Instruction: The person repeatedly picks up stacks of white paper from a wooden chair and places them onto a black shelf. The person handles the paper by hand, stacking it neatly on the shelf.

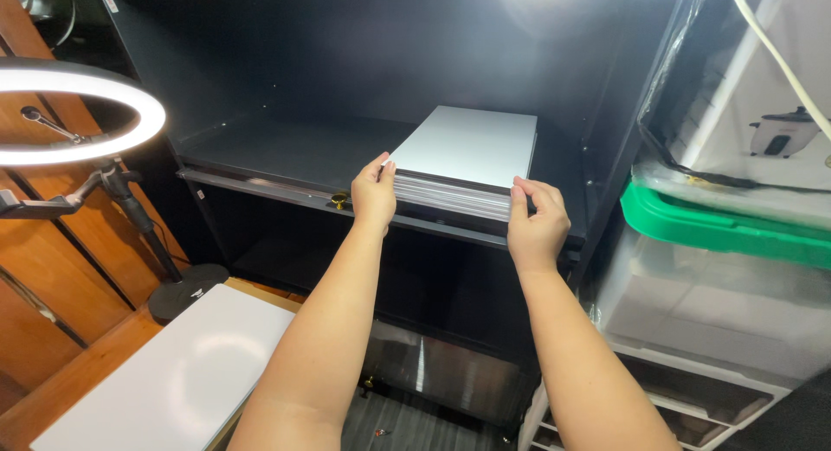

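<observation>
Far to the left of the stack: a glowing ring light (82, 113) on a black stand, with wood wall behind. Below and left of the stack: a white board (173, 382) lying flat on the wooden worktop (78, 364), not touched by either hand.

Left of the stack, on the same shelf (286, 152): dark, bare metal, lots of room there. Shelf front lip running just under the stack's near edge.

Left hand (374, 196) at the stack's near left corner, fingers pressed together on top with the thumb below, pinching the edge.

Stack of white sheets (467, 152) lying flat on the shelf, square to it, near edge just about level with the lip. Seems mostly in place already; only a small push or a little squaring up left, judging by where the hands sit.

Right hand (537, 222) at the stack's near right corner, fingers curled over the top edge, thumb under, pinching the sheets too.

Right of the stack: only a thin gap to the cabinet's black side wall, so little room that way. Behind the stack: some free shelf back to the rear wall. Above: dark open space.

Far right of the stack: a clear bin with a green lid (718, 226) and a white cord (779, 61) hanging down, close to the right arm.
</observation>
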